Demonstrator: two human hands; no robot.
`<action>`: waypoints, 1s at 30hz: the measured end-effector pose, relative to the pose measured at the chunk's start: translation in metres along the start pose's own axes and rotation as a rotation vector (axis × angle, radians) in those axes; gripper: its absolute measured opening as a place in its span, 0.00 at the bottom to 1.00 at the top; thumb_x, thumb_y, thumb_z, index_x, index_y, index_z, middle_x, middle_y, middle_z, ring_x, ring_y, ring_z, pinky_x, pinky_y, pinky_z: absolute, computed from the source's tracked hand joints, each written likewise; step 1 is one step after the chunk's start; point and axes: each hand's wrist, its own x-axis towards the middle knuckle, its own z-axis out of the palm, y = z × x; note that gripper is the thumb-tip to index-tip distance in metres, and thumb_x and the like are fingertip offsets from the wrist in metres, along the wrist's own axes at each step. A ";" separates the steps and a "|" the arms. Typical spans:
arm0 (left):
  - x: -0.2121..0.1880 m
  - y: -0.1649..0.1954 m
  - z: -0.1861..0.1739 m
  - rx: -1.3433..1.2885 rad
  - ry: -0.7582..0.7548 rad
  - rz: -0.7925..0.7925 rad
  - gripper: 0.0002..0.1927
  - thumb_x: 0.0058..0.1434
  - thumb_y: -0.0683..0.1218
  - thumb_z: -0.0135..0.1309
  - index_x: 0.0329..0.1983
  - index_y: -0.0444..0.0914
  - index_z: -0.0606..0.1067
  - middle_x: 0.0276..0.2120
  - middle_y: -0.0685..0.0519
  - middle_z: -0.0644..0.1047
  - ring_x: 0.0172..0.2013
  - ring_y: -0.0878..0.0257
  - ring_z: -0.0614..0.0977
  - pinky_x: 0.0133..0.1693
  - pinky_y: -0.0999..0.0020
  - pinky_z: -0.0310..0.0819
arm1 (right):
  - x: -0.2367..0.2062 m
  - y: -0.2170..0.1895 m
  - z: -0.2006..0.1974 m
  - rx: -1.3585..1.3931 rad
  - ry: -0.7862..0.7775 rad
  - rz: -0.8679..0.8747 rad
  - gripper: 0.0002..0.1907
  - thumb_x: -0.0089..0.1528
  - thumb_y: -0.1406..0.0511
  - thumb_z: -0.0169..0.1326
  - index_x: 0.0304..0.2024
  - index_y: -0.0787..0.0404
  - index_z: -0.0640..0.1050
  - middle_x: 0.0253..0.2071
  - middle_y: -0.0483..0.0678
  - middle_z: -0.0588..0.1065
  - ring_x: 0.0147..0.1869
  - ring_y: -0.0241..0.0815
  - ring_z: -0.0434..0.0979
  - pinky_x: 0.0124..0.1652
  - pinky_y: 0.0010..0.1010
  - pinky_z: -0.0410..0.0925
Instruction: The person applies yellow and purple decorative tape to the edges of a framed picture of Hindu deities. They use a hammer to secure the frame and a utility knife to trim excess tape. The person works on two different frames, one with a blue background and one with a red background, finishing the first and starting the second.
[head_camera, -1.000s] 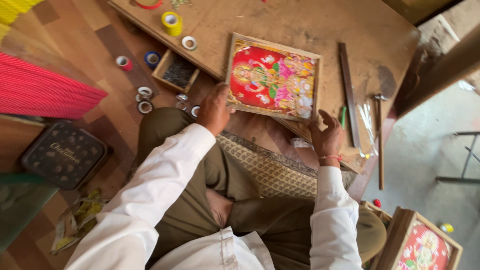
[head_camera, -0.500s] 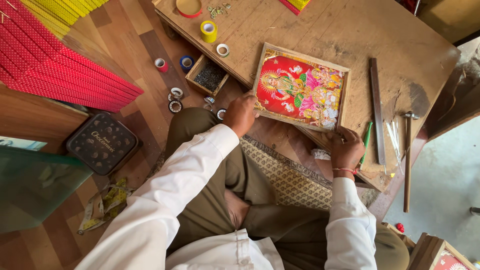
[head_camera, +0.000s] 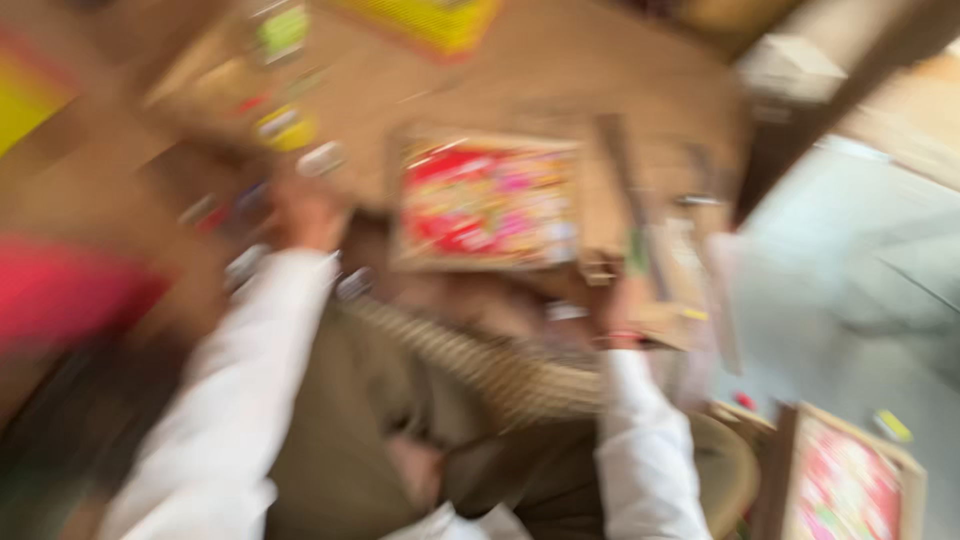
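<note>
— Where are the hands?

— The left hand (head_camera: 305, 215) is stretched out from its white sleeve (head_camera: 250, 400) to the near left edge of the worktop (head_camera: 560, 70), close to some small round rolls, one yellow (head_camera: 285, 128) and one pale (head_camera: 322, 158). The blur is too heavy to tell whether its fingers are spread or closed, or whether it touches anything.

— And the other one?

— The right hand (head_camera: 625, 310) sits at the near edge of the worktop, just below the right corner of the framed picture (head_camera: 487, 200). A red band shows at the wrist. Whether it grips anything, I cannot tell.

— Where is that picture?

— Lying flat near the middle of the worktop's near edge, its red and pink image facing up inside a pale wooden frame. Neither hand is clearly on it.

— Anything else around?

— A long dark strip (head_camera: 625, 190) lies just right of the frame. A second framed picture (head_camera: 845, 480) stands on the floor at the lower right, and a red stack (head_camera: 70, 290) lies off to the left.
</note>
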 end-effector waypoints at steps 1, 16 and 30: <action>0.017 -0.009 -0.005 0.013 0.004 0.035 0.21 0.57 0.47 0.66 0.52 0.35 0.78 0.46 0.40 0.80 0.49 0.42 0.81 0.51 0.50 0.74 | 0.000 -0.006 0.006 -0.178 0.088 -0.119 0.18 0.70 0.57 0.49 0.55 0.63 0.78 0.49 0.47 0.75 0.51 0.43 0.74 0.51 0.34 0.69; 0.060 -0.014 0.003 0.265 -0.156 0.224 0.14 0.66 0.41 0.63 0.53 0.32 0.76 0.49 0.39 0.79 0.49 0.46 0.80 0.57 0.57 0.75 | -0.042 -0.067 0.034 -0.980 0.099 -0.455 0.18 0.57 0.64 0.64 0.48 0.63 0.82 0.44 0.53 0.82 0.43 0.43 0.85 0.41 0.32 0.76; -0.111 0.082 0.020 -0.812 -0.753 -0.428 0.22 0.57 0.40 0.60 0.55 0.32 0.74 0.47 0.48 0.81 0.42 0.63 0.85 0.45 0.66 0.81 | -0.119 -0.081 0.055 -0.471 -0.344 -0.047 0.24 0.59 0.61 0.66 0.55 0.66 0.80 0.50 0.49 0.81 0.54 0.37 0.78 0.56 0.30 0.70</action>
